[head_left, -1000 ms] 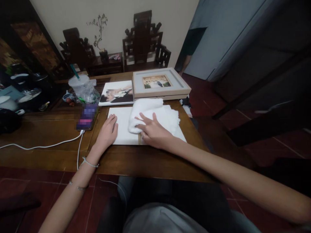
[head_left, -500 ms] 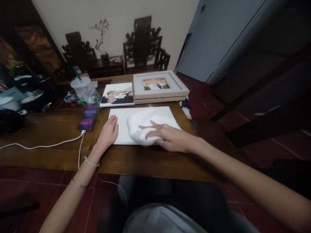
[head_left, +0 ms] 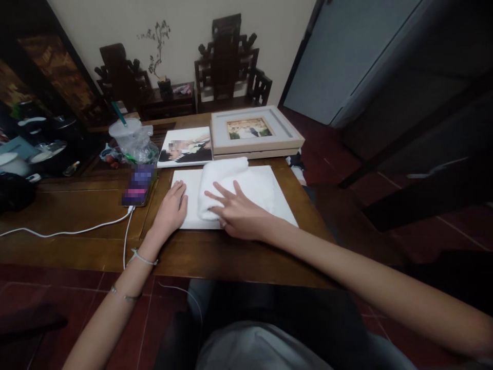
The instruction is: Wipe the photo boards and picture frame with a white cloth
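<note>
A flat white board (head_left: 189, 215) lies on the wooden table in front of me. My left hand (head_left: 172, 206) rests on its left edge, fingers stretched out and holding nothing. On top of the board lies a folded white towel (head_left: 250, 185). With fingers spread, my right hand (head_left: 236, 211) presses flat on the near left part of this towel. The towel covers much of the board's middle, so the surface under it is hidden.
Behind the board lie a photo print (head_left: 185, 146) and stacked picture frames (head_left: 256, 131). To the left are a phone (head_left: 138, 186) on a white cable (head_left: 88, 229), a plastic cup (head_left: 126, 131) and a crumpled plastic bag (head_left: 140, 146). A wooden chair (head_left: 227, 67) stands by the wall.
My right hand has slid left and its fingers have spread from a bunched grip to flat on the towel. The towel lies flatter and reaches farther back. My left hand stays put.
</note>
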Available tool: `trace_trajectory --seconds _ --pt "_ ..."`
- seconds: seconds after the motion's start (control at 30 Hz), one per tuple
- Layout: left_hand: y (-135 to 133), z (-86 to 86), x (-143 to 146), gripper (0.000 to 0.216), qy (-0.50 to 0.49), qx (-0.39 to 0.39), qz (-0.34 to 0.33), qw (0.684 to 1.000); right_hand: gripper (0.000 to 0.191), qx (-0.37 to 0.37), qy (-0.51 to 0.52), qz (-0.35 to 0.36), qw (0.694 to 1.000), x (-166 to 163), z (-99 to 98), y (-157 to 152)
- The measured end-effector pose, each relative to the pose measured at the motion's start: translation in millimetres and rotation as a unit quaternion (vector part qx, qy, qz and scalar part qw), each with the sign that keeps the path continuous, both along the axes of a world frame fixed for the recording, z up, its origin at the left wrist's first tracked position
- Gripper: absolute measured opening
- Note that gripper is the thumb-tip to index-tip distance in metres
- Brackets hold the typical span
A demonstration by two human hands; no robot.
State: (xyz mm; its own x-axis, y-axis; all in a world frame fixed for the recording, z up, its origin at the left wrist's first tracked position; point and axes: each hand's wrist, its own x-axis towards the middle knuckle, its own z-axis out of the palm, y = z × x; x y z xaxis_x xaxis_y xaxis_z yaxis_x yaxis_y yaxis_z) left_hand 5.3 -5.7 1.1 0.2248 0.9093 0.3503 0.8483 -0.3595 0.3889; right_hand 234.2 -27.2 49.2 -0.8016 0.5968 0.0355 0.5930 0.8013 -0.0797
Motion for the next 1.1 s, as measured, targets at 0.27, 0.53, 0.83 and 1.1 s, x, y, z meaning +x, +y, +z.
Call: trace_trajectory --seconds 0.27,0.53,0.83,1.1 --pt "-2.8 5.0 2.0 0.044 0.013 -0.017 0.003 1.000 0.032 -0.141 0.054 0.120 0.981 23.5 31.2 -53.1" --pt "-2.3 -0.8 1.3 0.046 -0.002 -0.028 0.017 0.999 0.039 -0.042 0.053 0.001 0.998 10.8 12.6 21.2" --pt "1.7 -5.9 -0.7 0.046 -0.017 -0.031 0.010 0.999 0.050 0.034 -0.019 -0.012 0.999 -26.5 2.6 36.6" --pt "-1.0 -2.4 -1.5 0.047 -0.001 -0.032 -0.002 0.999 0.036 -0.055 0.001 0.131 0.990 -2.4 20.9 -45.6"
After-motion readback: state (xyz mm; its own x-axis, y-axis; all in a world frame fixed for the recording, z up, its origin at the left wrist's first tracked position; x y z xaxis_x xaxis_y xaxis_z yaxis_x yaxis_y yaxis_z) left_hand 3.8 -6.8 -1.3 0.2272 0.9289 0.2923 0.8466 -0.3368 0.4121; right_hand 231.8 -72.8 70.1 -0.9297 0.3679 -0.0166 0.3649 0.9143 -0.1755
